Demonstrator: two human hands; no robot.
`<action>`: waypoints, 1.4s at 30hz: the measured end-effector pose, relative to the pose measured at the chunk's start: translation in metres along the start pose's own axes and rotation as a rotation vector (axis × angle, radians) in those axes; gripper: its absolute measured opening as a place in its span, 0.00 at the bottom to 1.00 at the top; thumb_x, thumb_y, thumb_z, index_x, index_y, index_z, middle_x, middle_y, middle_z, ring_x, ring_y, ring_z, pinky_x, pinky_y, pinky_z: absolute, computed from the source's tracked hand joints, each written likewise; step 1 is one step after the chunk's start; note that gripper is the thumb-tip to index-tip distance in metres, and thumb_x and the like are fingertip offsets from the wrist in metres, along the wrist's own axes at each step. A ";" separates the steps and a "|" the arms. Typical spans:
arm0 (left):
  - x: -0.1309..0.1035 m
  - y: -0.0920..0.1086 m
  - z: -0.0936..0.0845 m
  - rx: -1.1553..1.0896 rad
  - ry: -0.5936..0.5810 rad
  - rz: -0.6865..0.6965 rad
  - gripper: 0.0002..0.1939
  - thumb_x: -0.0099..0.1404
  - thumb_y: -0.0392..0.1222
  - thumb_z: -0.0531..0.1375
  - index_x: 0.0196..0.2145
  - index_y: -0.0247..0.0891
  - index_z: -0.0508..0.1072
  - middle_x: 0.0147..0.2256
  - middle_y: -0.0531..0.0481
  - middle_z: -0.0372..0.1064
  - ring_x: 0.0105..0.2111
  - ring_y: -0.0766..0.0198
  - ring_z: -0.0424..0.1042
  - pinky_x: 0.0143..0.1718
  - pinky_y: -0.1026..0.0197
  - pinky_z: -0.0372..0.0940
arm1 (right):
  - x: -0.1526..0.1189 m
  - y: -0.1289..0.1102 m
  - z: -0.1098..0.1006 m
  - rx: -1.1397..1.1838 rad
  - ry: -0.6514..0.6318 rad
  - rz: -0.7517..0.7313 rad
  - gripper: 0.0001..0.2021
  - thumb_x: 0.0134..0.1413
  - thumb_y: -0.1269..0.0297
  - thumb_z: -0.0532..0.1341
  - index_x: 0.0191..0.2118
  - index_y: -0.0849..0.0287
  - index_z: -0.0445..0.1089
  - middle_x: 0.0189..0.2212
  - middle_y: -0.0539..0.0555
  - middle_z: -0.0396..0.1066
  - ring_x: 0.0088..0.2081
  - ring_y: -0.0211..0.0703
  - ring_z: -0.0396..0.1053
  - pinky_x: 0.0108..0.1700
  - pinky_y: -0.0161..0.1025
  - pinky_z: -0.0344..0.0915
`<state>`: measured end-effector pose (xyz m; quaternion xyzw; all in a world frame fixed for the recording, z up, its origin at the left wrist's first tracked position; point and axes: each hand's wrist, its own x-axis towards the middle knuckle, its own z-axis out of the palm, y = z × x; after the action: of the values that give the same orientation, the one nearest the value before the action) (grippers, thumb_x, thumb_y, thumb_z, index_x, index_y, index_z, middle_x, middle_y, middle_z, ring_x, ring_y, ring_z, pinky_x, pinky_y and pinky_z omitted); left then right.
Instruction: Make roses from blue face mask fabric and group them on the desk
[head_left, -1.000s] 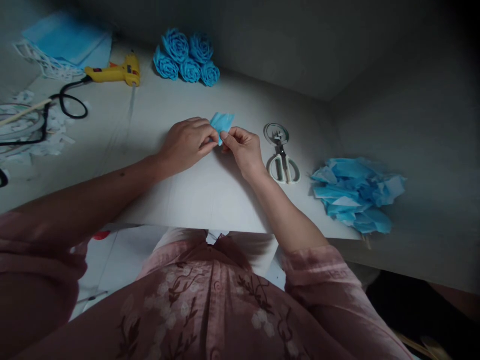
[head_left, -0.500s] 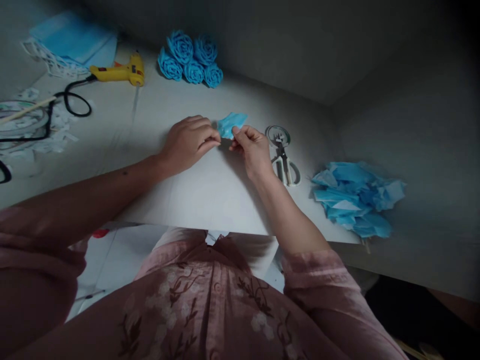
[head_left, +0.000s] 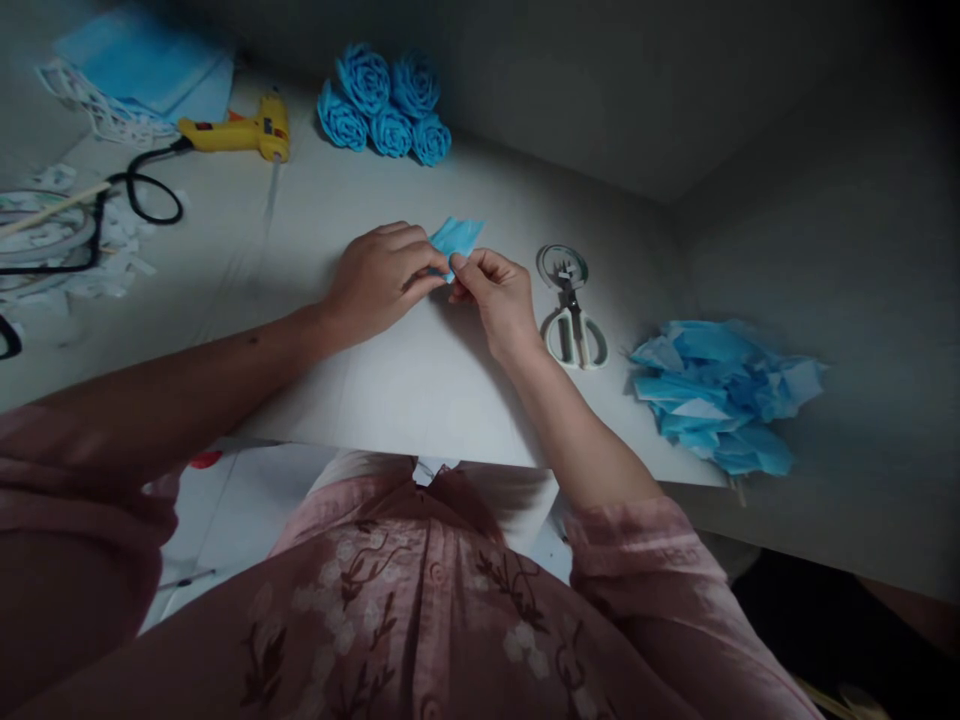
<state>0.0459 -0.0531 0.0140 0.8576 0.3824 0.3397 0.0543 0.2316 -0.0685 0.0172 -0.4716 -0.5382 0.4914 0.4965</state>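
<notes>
A small piece of light blue fabric (head_left: 459, 236), like mask cloth, is pinched between both hands above the white table. My left hand (head_left: 386, 275) grips its left lower edge, fingers curled and palm down. From the right, my right hand (head_left: 499, 295) holds the lower edge between thumb and fingers. The fingertips of the two hands are close together and partly cover the fabric. A pair of scissors (head_left: 576, 335) with pale handles lies to the right of my right hand.
Several blue fabric roses (head_left: 391, 131) sit at the back. A yellow glue gun (head_left: 266, 130) with a black cord lies at back left, near stacked blue masks (head_left: 150, 60). Cut white scraps (head_left: 124, 240) are at left. Blue fabric pieces (head_left: 720, 390) are heaped at right.
My right hand has moved slightly left, bringing the fingertips of both hands closer together. The blue fabric has shifted left and now stands up more narrowly between them.
</notes>
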 end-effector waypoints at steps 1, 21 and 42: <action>0.000 0.000 0.000 -0.002 0.001 0.001 0.07 0.75 0.44 0.61 0.40 0.42 0.77 0.37 0.49 0.75 0.42 0.57 0.73 0.46 0.53 0.64 | 0.000 0.000 0.000 0.004 -0.005 0.004 0.23 0.55 0.43 0.74 0.26 0.55 0.69 0.24 0.47 0.64 0.30 0.36 0.65 0.35 0.36 0.67; 0.000 -0.008 0.004 0.091 0.027 0.139 0.16 0.81 0.49 0.53 0.39 0.41 0.76 0.38 0.48 0.75 0.41 0.57 0.71 0.46 0.54 0.63 | 0.008 0.011 -0.007 0.112 0.035 0.014 0.22 0.53 0.43 0.75 0.27 0.54 0.70 0.25 0.46 0.66 0.30 0.35 0.66 0.37 0.37 0.71; 0.003 -0.014 -0.003 -1.043 0.055 -0.606 0.19 0.68 0.59 0.68 0.34 0.43 0.69 0.29 0.52 0.72 0.26 0.67 0.67 0.28 0.60 0.59 | 0.015 0.006 -0.018 0.214 0.150 0.060 0.23 0.54 0.44 0.75 0.26 0.54 0.68 0.26 0.45 0.66 0.30 0.34 0.65 0.38 0.36 0.71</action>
<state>0.0367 -0.0418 0.0133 0.5617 0.3940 0.4740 0.5519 0.2491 -0.0519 0.0124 -0.4673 -0.4296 0.5240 0.5678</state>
